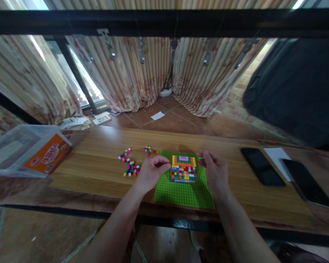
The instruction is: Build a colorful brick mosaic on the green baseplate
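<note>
Toy-brick block [183, 174] stands between the two hands on a studded green baseplate [185, 197], toward its far half. At the block's 9 o'clock, the left hand [151, 172] holds thumb and forefinger nearly together, the tips just beside the edge; whether a tiny brick sits between them I cannot make out. At 3 o'clock, the right hand [216, 170] hangs over the baseplate's border with its fingers curled into a narrow pinch, and anything in it is too small and blurred to tell. Flanking the block this way probably leaves its top uncovered, while the baseplate's studs likely steady it. Its far part shows nested bands of yellow, orange, green and purple; its nearer part is a speckled mix of small, square, hard-looking plastic faces. Outward at 9 o'clock, loose bricks [131, 168] lie in a ragged trail, with a smaller cluster [148, 149] at 10 o'clock, perhaps spread so that single pieces are easy to pick. Beneath runs a smooth wood-grain table [95, 171]. Farther at 9 o'clock sits a translucent plastic bin [33, 144] with an orange label [50, 153]. Toward 3 o'clock lie two flat, dark phones [263, 166] and a white sheet [276, 157], apparently set aside from the hands. Outermost, pleated, striped curtains [120, 73] hang at 12 o'clock.
</note>
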Demonstrator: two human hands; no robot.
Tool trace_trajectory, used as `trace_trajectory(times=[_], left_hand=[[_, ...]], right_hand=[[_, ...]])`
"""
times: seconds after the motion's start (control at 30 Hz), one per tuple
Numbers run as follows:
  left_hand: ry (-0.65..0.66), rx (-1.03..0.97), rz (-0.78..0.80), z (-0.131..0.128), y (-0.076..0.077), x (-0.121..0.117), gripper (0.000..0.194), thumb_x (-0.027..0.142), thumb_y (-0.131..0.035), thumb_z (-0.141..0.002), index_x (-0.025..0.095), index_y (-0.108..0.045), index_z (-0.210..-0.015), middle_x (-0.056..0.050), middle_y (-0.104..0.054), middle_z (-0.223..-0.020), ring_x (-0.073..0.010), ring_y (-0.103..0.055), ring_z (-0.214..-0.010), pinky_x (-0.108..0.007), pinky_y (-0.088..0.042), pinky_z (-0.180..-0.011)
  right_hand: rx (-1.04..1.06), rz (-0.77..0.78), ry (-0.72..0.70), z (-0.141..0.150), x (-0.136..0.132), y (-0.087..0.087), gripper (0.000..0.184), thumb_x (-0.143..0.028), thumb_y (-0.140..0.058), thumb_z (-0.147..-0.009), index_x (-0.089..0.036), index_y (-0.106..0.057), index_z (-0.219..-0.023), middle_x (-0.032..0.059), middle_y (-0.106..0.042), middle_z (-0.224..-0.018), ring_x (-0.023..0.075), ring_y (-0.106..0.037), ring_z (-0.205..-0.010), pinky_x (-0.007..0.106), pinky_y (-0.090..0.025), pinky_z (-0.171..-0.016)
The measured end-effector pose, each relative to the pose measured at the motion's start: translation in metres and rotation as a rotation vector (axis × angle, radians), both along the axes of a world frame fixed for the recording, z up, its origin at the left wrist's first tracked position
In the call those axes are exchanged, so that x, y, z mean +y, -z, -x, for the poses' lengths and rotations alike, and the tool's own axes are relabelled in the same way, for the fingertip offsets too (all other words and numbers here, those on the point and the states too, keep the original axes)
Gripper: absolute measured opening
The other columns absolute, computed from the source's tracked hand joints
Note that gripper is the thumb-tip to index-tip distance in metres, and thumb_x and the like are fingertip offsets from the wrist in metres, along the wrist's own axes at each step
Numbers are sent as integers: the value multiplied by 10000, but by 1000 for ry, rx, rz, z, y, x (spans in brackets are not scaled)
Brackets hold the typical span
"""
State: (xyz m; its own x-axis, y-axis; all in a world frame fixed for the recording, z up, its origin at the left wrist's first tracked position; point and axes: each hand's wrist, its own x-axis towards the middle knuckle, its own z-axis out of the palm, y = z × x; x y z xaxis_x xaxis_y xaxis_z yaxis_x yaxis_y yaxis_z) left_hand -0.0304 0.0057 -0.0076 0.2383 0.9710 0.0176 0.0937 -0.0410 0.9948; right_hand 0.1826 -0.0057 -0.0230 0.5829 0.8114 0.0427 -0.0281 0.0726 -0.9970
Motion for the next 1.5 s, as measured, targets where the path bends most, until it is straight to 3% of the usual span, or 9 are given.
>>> trace_trajectory(times=[0.3,0.63,0.97,1.17,1.5], left_hand=[[-74,-5,-71,-13,3,-5,113,272,-710,-772,177,-718,-711,11,-690,-685,-117,-589,-649,-245,-460,-662],[-158,-63,58,-19,11,-5,164,329,-789,-694,174,-733,-696,4,-697,-671,-125,-591,-640,-255,-464,-654],[-198,-167,162,-23,6,-5,164,290,-822,-608,167,-716,-628,15,-665,-606,-101,-538,-586,-241,-417,-605],[-227,-206,218,-26,6,-5,174,286,-831,-564,169,-706,-590,7,-663,-581,-110,-549,-573,-258,-435,-605],[-199,-200,199,-26,8,-8,235,357,-830,-611,171,-687,-602,20,-633,-580,-101,-529,-565,-254,-423,-598]], right_hand=[[-27,16,-23,3,-3,-1,381,-571,-725,-725,-194,-748,-775,69,-755,-825,187,-676,-737,333,-554,-701],[-35,31,-37,8,-1,1,376,-566,-714,-726,-194,-752,-758,73,-755,-810,206,-674,-778,325,-531,-701],[-211,121,-142,14,-3,9,365,-513,-613,-825,-199,-797,-858,59,-785,-861,244,-695,-827,350,-500,-777],[-226,132,-143,16,-5,10,403,-536,-593,-838,-196,-808,-864,60,-789,-861,247,-702,-819,331,-501,-724],[-179,153,-145,16,-6,7,474,-632,-626,-783,-188,-790,-801,67,-779,-816,247,-695,-773,324,-504,-672]])
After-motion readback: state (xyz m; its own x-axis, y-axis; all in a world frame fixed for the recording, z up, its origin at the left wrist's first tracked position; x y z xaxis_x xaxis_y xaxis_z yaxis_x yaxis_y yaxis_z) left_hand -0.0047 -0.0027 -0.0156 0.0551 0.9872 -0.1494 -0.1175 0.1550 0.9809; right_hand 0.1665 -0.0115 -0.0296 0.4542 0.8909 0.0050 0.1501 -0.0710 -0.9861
